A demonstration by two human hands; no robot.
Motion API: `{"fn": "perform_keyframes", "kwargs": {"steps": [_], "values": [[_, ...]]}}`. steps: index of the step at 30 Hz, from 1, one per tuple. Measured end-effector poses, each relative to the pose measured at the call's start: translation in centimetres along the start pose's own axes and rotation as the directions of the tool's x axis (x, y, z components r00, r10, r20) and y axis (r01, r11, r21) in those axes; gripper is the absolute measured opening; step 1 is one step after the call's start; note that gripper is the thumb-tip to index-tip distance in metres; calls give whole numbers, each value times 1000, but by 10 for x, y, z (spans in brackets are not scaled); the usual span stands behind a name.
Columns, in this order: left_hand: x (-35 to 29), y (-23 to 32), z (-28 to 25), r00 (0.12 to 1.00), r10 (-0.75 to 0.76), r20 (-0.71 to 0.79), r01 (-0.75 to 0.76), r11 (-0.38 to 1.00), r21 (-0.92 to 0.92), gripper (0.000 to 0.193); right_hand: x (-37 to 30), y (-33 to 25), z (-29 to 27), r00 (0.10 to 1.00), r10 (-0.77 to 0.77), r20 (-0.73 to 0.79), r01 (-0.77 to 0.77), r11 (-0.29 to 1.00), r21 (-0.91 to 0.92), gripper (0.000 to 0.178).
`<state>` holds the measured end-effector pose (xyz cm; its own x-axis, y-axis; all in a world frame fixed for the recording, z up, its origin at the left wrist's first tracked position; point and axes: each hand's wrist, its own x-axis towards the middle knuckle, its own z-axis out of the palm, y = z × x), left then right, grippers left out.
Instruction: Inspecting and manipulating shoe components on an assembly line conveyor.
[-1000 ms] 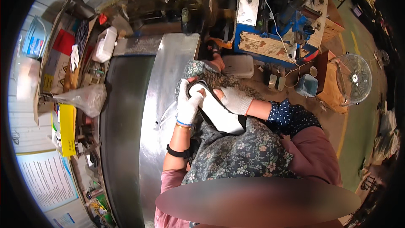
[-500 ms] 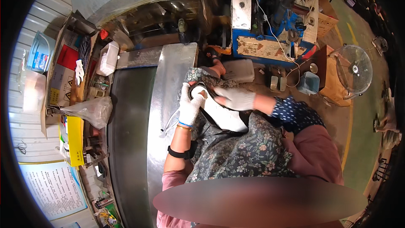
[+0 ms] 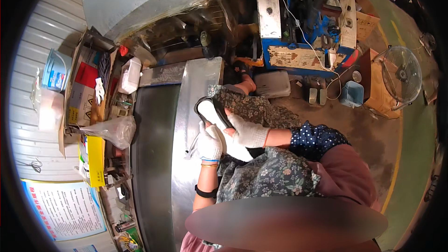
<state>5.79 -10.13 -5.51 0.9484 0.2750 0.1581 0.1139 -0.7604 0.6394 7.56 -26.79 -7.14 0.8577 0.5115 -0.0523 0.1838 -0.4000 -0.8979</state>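
Note:
A shoe piece [image 3: 210, 113] with a white, sole-shaped face and a black rim is held over my lap, slanting from upper left to lower right. On its near left side, my left hand [image 3: 208, 144], in a white knit glove, is closed around the edge. My right hand [image 3: 250, 131], gloved the same way, grips the opposite edge with its thumb at the black rim. Under the piece lies my dark floral apron [image 3: 270, 175]. Its underside is hidden.
Left of me runs a metal-edged worktable [image 3: 191, 112] with a dark belt [image 3: 156, 158]. Beyond it a cluttered shelf carries a plastic bag [image 3: 116, 130] and a yellow box [image 3: 96, 161]. A blue machine [image 3: 298, 58], a pail [image 3: 352, 94] and a fan [image 3: 402, 74] stand ahead and right.
The shoe piece has moved left and turned more upright. My right hand, blurred over it before, now grips its right edge. My left hand has slid lower along the left edge.

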Motion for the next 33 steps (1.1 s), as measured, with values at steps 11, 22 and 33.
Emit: {"fn": "perform_keyframes", "kwargs": {"steps": [11,22,33], "values": [[-11,-32,-20,929,42,369,47,972,-229,45,-10,16,-6,975,-70,-210,160,877,452,82],[-48,28,-15,988,10,152,-104,775,623,30,-18,18,13,909,-182,-376,227,971,80,84],[24,29,-5,962,73,264,225,338,-914,77,-20,22,-29,906,-414,-89,421,904,78,85]]}}
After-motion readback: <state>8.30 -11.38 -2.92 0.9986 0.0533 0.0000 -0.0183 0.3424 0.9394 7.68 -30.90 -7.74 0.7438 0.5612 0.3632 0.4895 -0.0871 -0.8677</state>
